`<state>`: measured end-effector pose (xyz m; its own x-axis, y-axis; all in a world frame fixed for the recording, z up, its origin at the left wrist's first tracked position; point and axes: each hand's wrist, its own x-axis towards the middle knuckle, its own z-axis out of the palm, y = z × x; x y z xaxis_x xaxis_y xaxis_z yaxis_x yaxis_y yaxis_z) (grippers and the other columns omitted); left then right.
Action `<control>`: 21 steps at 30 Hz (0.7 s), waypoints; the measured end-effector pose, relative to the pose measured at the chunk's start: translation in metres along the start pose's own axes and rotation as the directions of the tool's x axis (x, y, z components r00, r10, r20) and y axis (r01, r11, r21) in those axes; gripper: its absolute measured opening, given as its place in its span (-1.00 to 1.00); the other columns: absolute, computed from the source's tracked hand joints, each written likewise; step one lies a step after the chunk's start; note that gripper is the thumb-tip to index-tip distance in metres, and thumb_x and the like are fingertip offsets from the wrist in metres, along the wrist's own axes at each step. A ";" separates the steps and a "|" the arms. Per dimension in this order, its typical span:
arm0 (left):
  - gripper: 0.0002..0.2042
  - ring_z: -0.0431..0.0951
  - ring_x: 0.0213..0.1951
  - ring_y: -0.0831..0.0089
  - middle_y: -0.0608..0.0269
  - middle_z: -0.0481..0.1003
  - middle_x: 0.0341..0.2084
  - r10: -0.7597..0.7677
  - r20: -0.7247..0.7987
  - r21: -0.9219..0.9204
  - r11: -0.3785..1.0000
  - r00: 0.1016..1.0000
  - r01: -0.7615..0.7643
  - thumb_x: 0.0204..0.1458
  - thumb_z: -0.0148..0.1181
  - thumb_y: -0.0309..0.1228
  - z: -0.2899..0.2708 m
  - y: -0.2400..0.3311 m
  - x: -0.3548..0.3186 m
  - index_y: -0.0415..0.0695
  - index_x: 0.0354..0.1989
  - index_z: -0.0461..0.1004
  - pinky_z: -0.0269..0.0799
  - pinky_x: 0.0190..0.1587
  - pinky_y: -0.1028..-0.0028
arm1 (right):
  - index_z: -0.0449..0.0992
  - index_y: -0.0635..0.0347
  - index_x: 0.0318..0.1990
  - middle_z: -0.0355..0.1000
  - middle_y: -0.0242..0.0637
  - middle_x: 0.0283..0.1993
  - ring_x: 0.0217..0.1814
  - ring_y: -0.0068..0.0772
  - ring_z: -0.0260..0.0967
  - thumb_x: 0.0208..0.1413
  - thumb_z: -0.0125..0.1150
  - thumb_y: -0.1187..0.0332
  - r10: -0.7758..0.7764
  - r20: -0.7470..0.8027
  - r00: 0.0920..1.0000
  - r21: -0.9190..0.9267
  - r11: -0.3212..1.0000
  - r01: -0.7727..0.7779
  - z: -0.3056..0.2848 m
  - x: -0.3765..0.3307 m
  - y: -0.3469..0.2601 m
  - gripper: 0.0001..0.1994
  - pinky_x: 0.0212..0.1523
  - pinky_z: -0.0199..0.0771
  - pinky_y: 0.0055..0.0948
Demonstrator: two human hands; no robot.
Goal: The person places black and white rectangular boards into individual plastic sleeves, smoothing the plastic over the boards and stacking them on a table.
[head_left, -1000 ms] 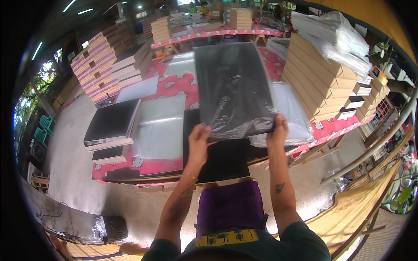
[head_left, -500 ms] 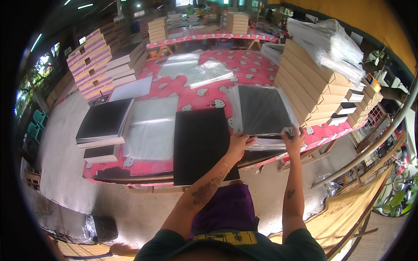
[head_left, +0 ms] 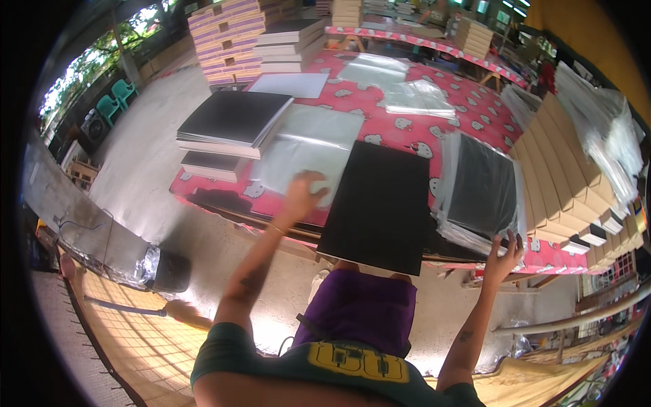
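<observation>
My left hand (head_left: 303, 198), slightly blurred, hovers over the near edge of the flat clear plastic sleeves (head_left: 308, 132), its fingers apart and holding nothing. My right hand (head_left: 504, 256) touches the near right corner of a stack of black boards in clear plastic (head_left: 483, 186), fingers spread. Between the hands lies a large black board (head_left: 380, 203), flat, its near end jutting over the table edge. Left of the sleeves sits a stack of black-covered boards with pale edges (head_left: 234, 117).
The table wears a pink patterned cloth (head_left: 468, 112). Tall brown cartons (head_left: 563, 176) rise at the right, topped by plastic bags (head_left: 600, 122). More plastic sleeves (head_left: 420, 98) and a white sheet (head_left: 290, 85) lie farther back. Purple-striped boxes (head_left: 227, 44) stand at the far left.
My left hand has left the wrapped stack and moved left across the black board to the plastic sleeves. My right hand stays by the stack's near corner. The view has turned left.
</observation>
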<state>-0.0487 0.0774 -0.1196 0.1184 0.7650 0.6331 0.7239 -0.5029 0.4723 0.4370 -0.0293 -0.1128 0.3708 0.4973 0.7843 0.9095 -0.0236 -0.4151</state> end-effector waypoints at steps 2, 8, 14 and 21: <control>-0.90 0.53 -0.34 0.15 0.08 0.54 -0.36 -0.041 0.125 0.218 0.976 0.991 0.013 -0.08 0.26 -0.49 -0.036 -0.053 -0.008 -0.19 -0.38 0.50 0.42 -0.27 0.34 | 0.47 0.25 -0.11 0.38 -0.09 -0.06 0.08 -0.07 0.26 0.12 0.16 0.28 0.047 -0.088 0.995 0.118 0.992 -0.037 -0.002 -0.001 -0.032 -0.73 0.13 0.21 -0.18; -0.95 0.47 -0.46 0.33 0.16 0.49 -0.47 -0.134 0.108 -0.025 0.990 0.985 0.137 0.05 0.11 -0.52 -0.036 -0.093 0.000 -0.23 -0.35 0.46 0.37 -0.41 0.40 | 0.47 0.26 -0.14 0.40 -0.23 -0.14 -0.02 -0.36 0.32 0.15 0.11 0.40 0.118 0.322 0.939 0.636 0.708 -0.308 0.027 -0.027 -0.143 -0.83 0.06 0.29 -0.38; -0.80 0.45 -0.29 0.54 0.30 0.45 -0.33 -0.037 0.584 -0.663 0.554 0.811 0.503 0.14 0.10 -0.36 -0.031 0.051 0.029 -0.26 -0.20 0.47 0.40 -0.34 0.55 | 0.34 0.21 0.08 0.36 -0.29 0.04 0.08 -0.45 0.33 0.12 0.20 0.39 -0.353 0.869 0.346 0.320 -0.132 -0.938 0.064 -0.091 -0.249 -0.63 0.07 0.34 -0.45; -0.84 0.50 -0.36 0.29 0.10 0.45 -0.44 -0.124 0.088 -0.316 0.938 0.988 0.145 0.06 0.17 -0.42 -0.002 0.099 -0.016 -0.24 -0.24 0.49 0.41 -0.38 0.41 | 0.39 0.18 -0.03 0.41 -0.34 -0.09 -0.10 -0.45 0.40 0.16 0.16 0.38 -0.032 0.898 0.439 0.401 -0.350 -0.847 0.074 -0.072 -0.256 -0.75 -0.11 0.45 -0.41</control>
<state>0.0196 0.0150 -0.0816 0.0871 0.8535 0.5138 0.4811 -0.4876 0.7285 0.1635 0.0051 -0.0970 -0.0356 0.9978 -0.0564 -0.7076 -0.0650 -0.7036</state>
